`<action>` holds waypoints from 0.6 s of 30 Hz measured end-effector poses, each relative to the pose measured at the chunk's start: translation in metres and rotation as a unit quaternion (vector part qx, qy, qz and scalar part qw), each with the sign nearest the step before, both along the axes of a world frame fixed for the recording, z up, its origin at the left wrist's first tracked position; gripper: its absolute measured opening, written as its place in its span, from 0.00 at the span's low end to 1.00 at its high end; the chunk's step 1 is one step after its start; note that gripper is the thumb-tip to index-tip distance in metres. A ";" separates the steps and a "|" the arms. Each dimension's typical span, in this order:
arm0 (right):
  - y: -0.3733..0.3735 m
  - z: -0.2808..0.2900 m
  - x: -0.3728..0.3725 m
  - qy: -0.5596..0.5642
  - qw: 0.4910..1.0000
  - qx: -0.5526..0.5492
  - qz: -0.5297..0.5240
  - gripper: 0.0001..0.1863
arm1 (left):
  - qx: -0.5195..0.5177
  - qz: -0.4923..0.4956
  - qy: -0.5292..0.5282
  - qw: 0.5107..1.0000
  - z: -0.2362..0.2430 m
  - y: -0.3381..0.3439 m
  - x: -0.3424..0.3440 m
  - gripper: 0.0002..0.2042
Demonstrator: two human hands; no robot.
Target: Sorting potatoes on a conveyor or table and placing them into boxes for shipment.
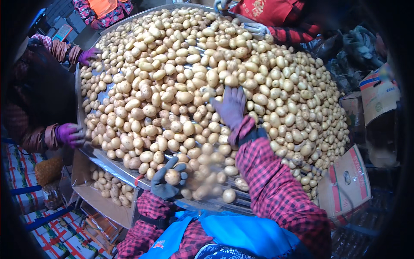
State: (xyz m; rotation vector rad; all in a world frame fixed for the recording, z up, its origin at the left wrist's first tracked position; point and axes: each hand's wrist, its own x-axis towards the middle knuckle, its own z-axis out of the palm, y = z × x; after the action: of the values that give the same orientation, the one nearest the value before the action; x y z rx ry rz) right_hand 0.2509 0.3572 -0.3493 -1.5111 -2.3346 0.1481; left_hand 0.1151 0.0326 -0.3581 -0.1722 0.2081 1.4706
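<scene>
A wide heap of pale yellow potatoes [172, 95] covers a metal sorting table [103, 157]. My left hand [169, 180], in a grey glove, is closed on a potato [172, 177] at the table's near edge. My right hand [230, 107], in a purple glove, reaches into the middle of the heap, fingers stretched out and touching potatoes. Beside my left hand, some loose potatoes [228, 195] on the slatted near part are partly blurred. Both my forearms are in pink checked sleeves.
A co-worker in purple gloves [69, 134] stands at left; others [95, 11] [280, 17] work across the table. A cardboard box of potatoes [86, 190] sits below the left edge. Cardboard boxes [379, 99] and a flap [345, 177] stand right. Printed cartons [56, 233] lie lower left.
</scene>
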 end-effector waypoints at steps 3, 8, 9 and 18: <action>0.053 0.012 -0.054 0.056 0.970 -0.226 0.073 0.51 | -0.001 0.008 -0.015 1.000 -0.001 -0.002 0.002 0.28; 0.005 -0.006 -0.145 -0.011 0.995 -0.059 0.083 0.59 | -0.051 0.001 0.005 0.999 -0.002 0.006 0.010 0.29; -0.022 -0.001 -0.153 0.032 0.982 -0.123 0.143 0.56 | -0.053 0.002 0.011 0.999 -0.002 0.004 0.007 0.29; -0.127 0.041 -0.004 0.178 0.933 -0.078 0.302 0.42 | -0.041 0.019 -0.003 0.999 0.020 0.007 0.010 0.25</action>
State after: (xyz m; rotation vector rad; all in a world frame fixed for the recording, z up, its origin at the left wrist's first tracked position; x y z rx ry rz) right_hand 0.2472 0.2304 -0.3083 -0.6888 -2.4321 0.7113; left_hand 0.1248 0.0398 -0.3385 -0.2493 0.2620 1.5000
